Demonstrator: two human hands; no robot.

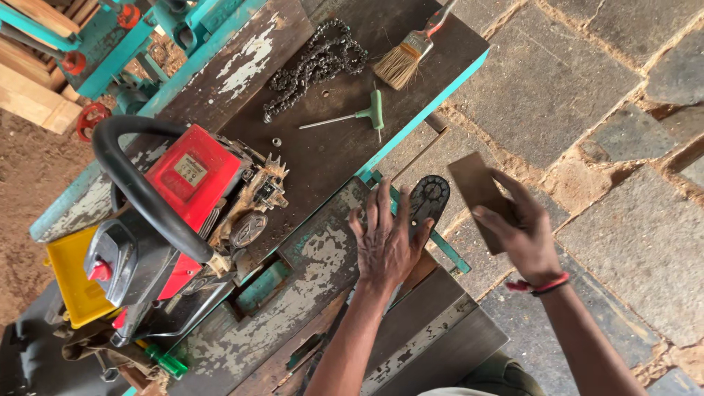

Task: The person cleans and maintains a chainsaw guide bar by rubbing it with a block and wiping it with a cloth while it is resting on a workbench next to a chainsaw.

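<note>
My left hand [385,246] lies flat, fingers spread, on a black chainsaw guide bar [427,202] that rests at the edge of the worn table [308,279]. My right hand [524,235] holds a brown rectangular piece of sandpaper or card [473,187] just right of the bar's rounded tip, out past the table edge. A red and black chainsaw body [183,213] with its side cover off lies on the table to the left of my left hand.
A loose saw chain [312,66], a paintbrush [407,55] and a green T-handled wrench [359,116] lie on the dark far end of the table. A yellow tray [70,282] sits at the left. Stone paving [587,110] is on the right, teal machinery [103,44] top left.
</note>
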